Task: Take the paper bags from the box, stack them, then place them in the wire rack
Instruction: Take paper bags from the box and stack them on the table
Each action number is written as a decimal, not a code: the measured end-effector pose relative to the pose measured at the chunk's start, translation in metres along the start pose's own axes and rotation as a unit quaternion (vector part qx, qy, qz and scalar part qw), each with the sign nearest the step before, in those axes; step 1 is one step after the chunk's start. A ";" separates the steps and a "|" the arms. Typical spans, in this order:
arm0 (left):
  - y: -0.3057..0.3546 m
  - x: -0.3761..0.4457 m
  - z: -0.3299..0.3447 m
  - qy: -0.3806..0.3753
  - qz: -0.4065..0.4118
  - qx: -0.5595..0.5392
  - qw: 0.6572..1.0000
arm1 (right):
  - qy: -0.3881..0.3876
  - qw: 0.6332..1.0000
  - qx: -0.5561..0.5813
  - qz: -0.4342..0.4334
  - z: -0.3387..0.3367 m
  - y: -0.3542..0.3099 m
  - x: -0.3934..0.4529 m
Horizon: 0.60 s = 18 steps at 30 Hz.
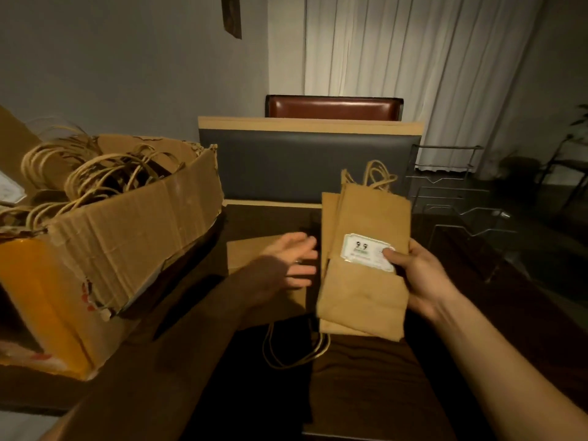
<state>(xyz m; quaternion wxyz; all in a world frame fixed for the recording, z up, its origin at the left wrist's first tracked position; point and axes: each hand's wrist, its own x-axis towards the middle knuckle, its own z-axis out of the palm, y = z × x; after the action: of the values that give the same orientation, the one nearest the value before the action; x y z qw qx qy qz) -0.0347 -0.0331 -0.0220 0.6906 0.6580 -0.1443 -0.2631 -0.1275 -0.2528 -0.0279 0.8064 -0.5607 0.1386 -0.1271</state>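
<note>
Two or three paper bags [366, 281] are being pinched above the table [477, 361] by the right hand [423, 278], the left hand [286, 265] being held slack over another bag [251, 254], so the loosely fanned stack is being risked slipping apart before the wire rack [458, 198].

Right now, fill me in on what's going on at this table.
A person is sorting paper bags. The right hand holds a few folded bags, thumb on a white label. The left hand hovers open over another bag lying flat on the table. The cardboard box at left holds more bags; the wire rack waits at right.
</note>
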 end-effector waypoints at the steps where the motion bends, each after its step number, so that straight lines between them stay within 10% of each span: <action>1: -0.001 0.005 0.021 -0.004 0.033 -0.001 0.999 | -0.003 0.998 -0.030 -0.046 0.009 0.002 0.003; 7: -0.020 0.023 0.046 0.021 0.191 0.060 0.980 | 0.003 0.932 -0.292 -0.213 0.008 -0.010 0.006; 10: -0.051 0.025 0.050 0.034 0.160 0.173 0.971 | 0.012 0.944 -0.281 -0.169 -0.005 0.017 0.002; 18: -0.032 0.027 0.064 0.067 0.148 0.025 0.986 | 0.097 0.927 -0.271 -0.239 0.006 0.030 0.023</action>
<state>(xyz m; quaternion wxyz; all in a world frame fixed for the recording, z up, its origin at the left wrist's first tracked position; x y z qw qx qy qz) -0.0530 -0.1017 -0.0516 0.7132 0.6629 -0.2000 -0.1091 -0.1026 -0.2455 -0.0560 0.5516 -0.7594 0.1075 -0.3277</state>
